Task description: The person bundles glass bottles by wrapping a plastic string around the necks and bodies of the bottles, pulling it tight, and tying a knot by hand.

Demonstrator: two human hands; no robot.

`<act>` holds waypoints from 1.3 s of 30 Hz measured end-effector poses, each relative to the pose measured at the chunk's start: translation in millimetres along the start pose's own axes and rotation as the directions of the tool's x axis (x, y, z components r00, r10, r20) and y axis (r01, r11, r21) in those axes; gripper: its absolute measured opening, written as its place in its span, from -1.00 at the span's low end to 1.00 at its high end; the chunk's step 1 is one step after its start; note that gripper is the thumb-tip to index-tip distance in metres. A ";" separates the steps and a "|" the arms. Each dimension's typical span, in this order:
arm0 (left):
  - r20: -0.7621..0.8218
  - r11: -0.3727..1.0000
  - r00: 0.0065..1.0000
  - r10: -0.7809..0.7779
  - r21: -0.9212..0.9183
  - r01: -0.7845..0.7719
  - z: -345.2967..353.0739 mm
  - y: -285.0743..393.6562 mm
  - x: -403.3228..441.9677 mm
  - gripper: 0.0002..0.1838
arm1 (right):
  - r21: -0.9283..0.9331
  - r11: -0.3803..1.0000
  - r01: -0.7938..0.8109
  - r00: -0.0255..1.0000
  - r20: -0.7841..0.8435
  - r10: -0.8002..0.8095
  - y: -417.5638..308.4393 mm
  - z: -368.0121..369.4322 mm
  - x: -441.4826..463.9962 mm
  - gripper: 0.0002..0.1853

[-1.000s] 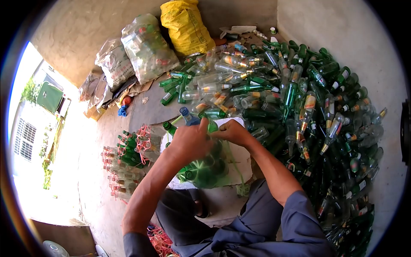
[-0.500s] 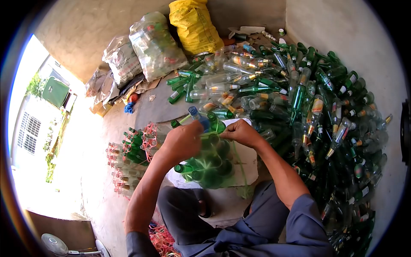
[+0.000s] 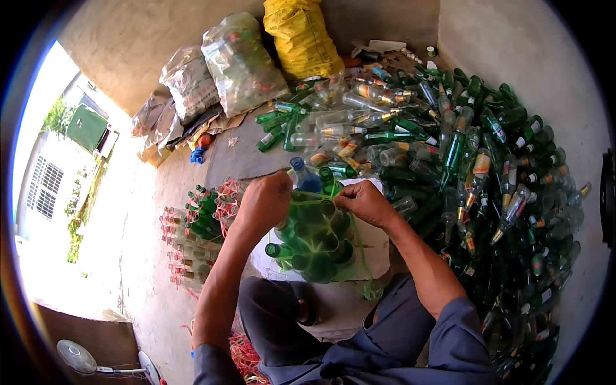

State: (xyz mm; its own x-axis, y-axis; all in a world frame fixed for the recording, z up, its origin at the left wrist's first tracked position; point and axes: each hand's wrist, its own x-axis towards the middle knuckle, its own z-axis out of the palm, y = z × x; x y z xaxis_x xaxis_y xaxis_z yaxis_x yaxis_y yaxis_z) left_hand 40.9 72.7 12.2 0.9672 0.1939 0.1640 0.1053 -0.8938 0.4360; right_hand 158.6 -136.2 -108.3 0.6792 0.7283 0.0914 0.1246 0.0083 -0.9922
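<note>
A bundle of green glass bottles (image 3: 314, 247) stands on a white slab (image 3: 375, 247) between my knees, bound with green plastic string (image 3: 361, 256). At its far side is a bluish bottle (image 3: 305, 177) with its neck up. My left hand (image 3: 266, 200) is closed at the bundle's left, its fingertips mostly hidden behind the hand; a strand of the string runs over the bottles near it. On the other side, my right hand (image 3: 366, 200) pinches the string beside the bottle necks. Loose string hangs down the bundle's right side.
A large heap of loose bottles (image 3: 475, 167) fills the right side. Tied bottle bundles (image 3: 199, 224) stand at the left. Clear bags (image 3: 244, 67) and a yellow sack (image 3: 301, 38) lean on the back wall. Red string (image 3: 247, 359) lies by my left leg.
My left hand has moved left, away from the bluish bottle, and is less blurred. My right hand stays at the bundle's right side, still pinching the string. The view has shifted slightly.
</note>
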 end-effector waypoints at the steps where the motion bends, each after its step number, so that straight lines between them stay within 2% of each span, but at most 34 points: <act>1: 0.001 1.000 1.000 0.010 -0.002 -0.010 0.2 -0.7 1.8 -0.89 | -0.008 1.000 0.007 1.000 -0.007 -0.007 1.2 0.8 0.3 -0.75; 4: -0.011 1.000 1.000 0.022 -0.002 -0.022 8.7 -8.4 10.7 -0.88 | 0.012 1.000 0.005 1.000 -0.004 -0.005 2.6 2.0 1.1 -0.75; 8: 0.014 1.000 1.000 0.002 0.028 -0.003 17.3 -10.8 16.0 -0.84 | -0.061 0.997 -0.035 0.999 -0.025 0.034 -4.3 -0.9 0.6 -0.77; 10: 0.013 0.999 1.000 0.007 0.049 -0.008 18.7 -13.0 16.7 -0.82 | -0.075 0.995 -0.071 0.996 -0.054 0.067 -30.6 -7.8 -4.9 -0.81; 13: 0.016 0.999 1.000 -0.018 0.052 0.017 19.9 -12.7 16.0 -0.81 | 0.053 0.996 -0.070 0.994 -0.082 0.074 -29.2 -13.3 -3.2 -0.83; 16: 0.007 0.999 1.000 -0.027 0.020 0.027 22.7 -14.2 12.4 -0.82 | 0.068 0.987 -0.147 0.981 -0.117 0.155 -46.1 -18.6 -9.1 -0.84; 19: -0.025 0.997 0.998 -0.054 0.059 0.055 23.6 -8.9 3.8 -0.85 | 0.318 0.937 -0.144 0.979 -0.090 0.181 -29.7 -25.5 -3.1 -0.84; 20: -0.039 0.994 0.997 -0.067 0.085 0.070 22.4 -4.7 0.4 -0.87 | 0.310 0.935 -0.171 0.975 -0.085 0.206 -25.9 -29.1 -4.4 -0.84; 23: -0.210 0.970 0.948 0.238 0.105 -0.220 14.4 20.9 -16.2 -0.85 | 0.327 0.913 -0.243 0.957 -0.071 0.280 -40.5 -28.6 -12.1 -0.86; 26: -0.179 0.822 0.805 0.566 0.199 -0.534 6.6 44.4 -11.4 -0.74 | 0.391 0.878 -0.277 0.946 -0.048 0.320 -40.5 -27.6 -10.3 -0.86; 27: -0.058 0.815 0.816 0.576 0.123 -0.566 10.2 46.0 -9.3 -0.66 | 0.407 0.868 -0.283 0.944 -0.040 0.326 -38.1 -27.5 -9.4 -0.85; 30: 0.039 0.774 0.776 0.630 0.049 -0.631 28.4 44.4 2.0 -0.64 | 0.409 0.874 -0.264 0.948 -0.057 0.313 -27.7 -25.3 -5.3 -0.80; 34: 0.137 0.743 0.763 0.631 0.177 -0.646 24.7 48.7 3.4 -0.69 | 0.355 0.897 -0.262 0.937 -0.130 0.325 -37.6 -21.4 -8.8 -0.76; 37: 0.153 0.737 0.773 0.616 0.234 -0.634 27.3 48.6 2.3 -0.71 | 0.403 0.870 -0.283 0.917 -0.153 0.369 -23.8 -20.5 -2.2 -0.75; 39: 0.159 0.746 0.790 0.593 0.261 -0.613 27.0 51.8 2.2 -0.73 | 0.448 0.872 -0.199 0.932 -0.189 0.309 -21.4 -20.5 -0.9 -0.74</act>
State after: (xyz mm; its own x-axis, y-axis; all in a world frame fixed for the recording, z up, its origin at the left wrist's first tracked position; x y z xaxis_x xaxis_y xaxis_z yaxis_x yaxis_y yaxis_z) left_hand 54.7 15.9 11.2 0.8628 -0.4409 0.2474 -0.4536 -0.8912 -0.0062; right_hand 170.1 -151.2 -85.4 0.8080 0.5521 -0.2058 -0.3505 0.1695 -0.9211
